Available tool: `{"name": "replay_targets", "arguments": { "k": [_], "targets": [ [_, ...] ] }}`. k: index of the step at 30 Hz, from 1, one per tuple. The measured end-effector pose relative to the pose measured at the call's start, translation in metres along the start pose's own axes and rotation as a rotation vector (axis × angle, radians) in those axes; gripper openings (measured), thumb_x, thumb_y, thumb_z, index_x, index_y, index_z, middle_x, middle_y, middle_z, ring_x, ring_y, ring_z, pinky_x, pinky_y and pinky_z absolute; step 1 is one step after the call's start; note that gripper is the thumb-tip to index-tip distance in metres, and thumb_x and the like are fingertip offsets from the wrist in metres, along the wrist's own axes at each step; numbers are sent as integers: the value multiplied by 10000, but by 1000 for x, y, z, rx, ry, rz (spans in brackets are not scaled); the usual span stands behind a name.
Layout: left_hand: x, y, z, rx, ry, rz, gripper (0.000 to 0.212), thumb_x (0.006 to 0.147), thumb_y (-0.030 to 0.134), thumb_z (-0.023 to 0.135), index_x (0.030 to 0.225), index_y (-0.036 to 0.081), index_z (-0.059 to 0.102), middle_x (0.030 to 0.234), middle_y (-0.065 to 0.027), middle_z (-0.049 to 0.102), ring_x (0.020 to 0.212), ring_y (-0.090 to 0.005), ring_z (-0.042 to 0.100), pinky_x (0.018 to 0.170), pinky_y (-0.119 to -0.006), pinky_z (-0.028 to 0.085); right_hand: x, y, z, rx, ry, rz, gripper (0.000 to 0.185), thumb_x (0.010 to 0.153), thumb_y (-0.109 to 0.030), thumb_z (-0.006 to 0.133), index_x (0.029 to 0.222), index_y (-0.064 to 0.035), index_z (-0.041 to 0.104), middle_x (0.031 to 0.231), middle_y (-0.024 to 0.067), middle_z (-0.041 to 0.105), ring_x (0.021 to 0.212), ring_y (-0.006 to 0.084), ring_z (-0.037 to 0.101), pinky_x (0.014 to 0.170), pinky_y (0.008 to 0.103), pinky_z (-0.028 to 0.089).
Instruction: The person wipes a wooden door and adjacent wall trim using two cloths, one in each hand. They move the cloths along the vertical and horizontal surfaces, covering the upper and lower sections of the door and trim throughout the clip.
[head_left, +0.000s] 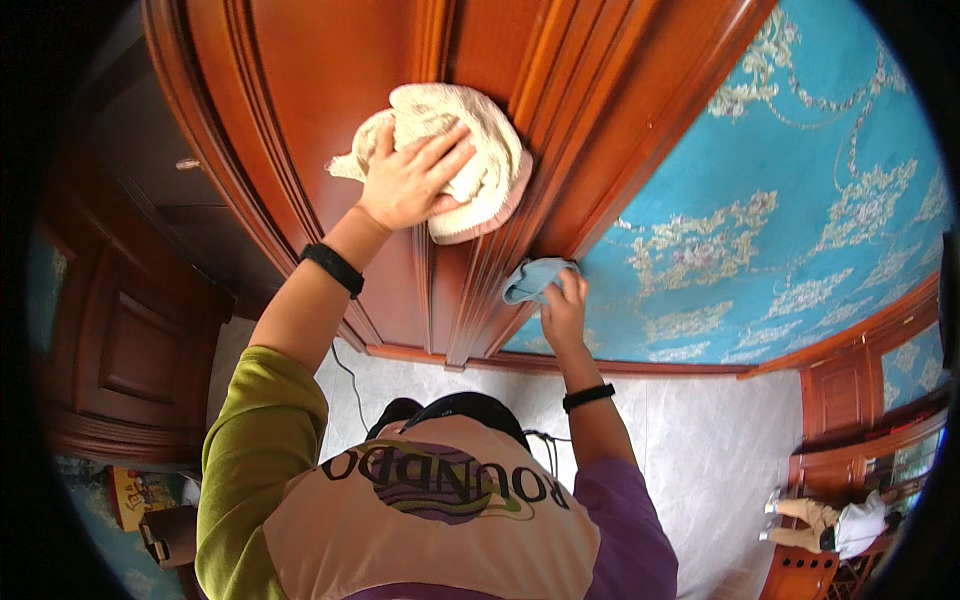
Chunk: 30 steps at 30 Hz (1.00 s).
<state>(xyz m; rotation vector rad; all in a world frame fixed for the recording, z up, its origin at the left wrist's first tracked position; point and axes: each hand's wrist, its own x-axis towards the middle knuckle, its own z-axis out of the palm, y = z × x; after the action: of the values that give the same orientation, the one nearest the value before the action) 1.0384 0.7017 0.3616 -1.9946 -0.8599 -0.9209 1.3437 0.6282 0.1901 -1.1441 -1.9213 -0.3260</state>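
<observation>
My left hand (411, 178) lies with spread fingers on a bunched cream cloth (491, 142), pressing it against the reddish-brown wooden panelling (337, 67). Part of the cloth's edge looks pinkish. Lower and to the right, my right hand (564, 304) has its fingers bent around a small light-blue cloth (534, 280). This cloth touches the wooden moulding where it meets the blue floral wallpaper (697, 247). Both wrists wear black bands.
Grey floor (675, 442) spreads below the wall, with a dark cable (349, 371) along it near my feet. A panelled door (142, 352) stands at the left. Another person (832, 525) is at the far right beside wooden furniture (806, 577).
</observation>
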Motion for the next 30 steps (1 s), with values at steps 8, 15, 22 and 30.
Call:
{"name": "replay_targets", "arguments": {
  "k": [8,15,22,30],
  "targets": [
    [-5,-4,2,33,-64,52,761,726,558,650,1411,270,480,1476,46,461,1076,-99,598,1054,-580,256,277,-67,-170,172,678,-292,349,754,-89,647,1098,-43,612,1177,159,552,1107,383,467,941,467,360],
    [-26,-14,7,-9,-106,-25,650,789,624,567,1313,239,596,1267,-12,605,1046,-178,595,1046,-583,276,338,-94,-136,-171,549,-406,490,713,-176,679,1198,-240,655,1322,70,510,1347,325,355,1102,551,255],
    [-1,-42,-19,-908,148,-628,774,721,349,696,1416,94,471,1459,-180,442,1351,-445,364,1138,-580,172,172,-55,-49,-227,253,-525,245,726,-196,726,966,-217,681,1259,67,486,1316,318,363,1095,599,234],
    [185,-126,-116,-121,476,-512,496,818,115,612,1298,42,510,1236,-249,500,1123,-433,513,943,-533,424,159,-48,-45,-126,168,-470,209,680,-156,760,864,-190,669,1207,56,496,1262,309,383,1079,594,215]
  ]
}}
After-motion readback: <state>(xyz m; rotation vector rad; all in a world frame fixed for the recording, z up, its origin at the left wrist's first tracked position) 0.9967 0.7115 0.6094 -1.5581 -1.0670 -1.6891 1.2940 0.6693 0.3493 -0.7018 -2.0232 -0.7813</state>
